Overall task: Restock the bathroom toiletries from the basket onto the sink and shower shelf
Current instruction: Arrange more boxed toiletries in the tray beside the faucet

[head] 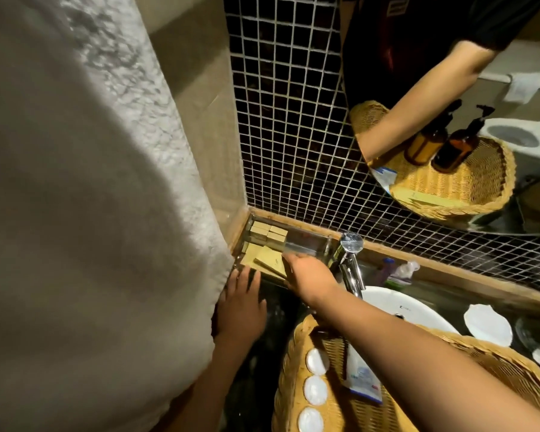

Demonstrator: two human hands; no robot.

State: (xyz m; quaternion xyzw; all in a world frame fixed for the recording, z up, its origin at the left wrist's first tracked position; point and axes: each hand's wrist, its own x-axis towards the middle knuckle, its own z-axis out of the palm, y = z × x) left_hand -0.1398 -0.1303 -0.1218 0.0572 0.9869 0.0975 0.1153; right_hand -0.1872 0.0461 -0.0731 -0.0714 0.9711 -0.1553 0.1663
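Observation:
A clear tray [306,236] sits in the back left corner of the sink counter, with several small tan boxes [267,233] and flat tan packets [267,259] in it. My right hand [309,272] reaches over the tray's front edge, fingers on a tan packet. My left hand [242,304] rests flat on the dark counter just in front of the tray, fingers spread, holding nothing. The wicker basket [493,363] sits below my right forearm, holding round white lidded items [315,389] and a blue-and-white tube [363,380].
A chrome tap [351,263] stands right of the tray above the white basin [396,302]. A grey towel [91,198] hangs at the left. White shell-shaped dishes [487,324] lie at the right. The mirror [536,188] reflects amber pump bottles in the basket.

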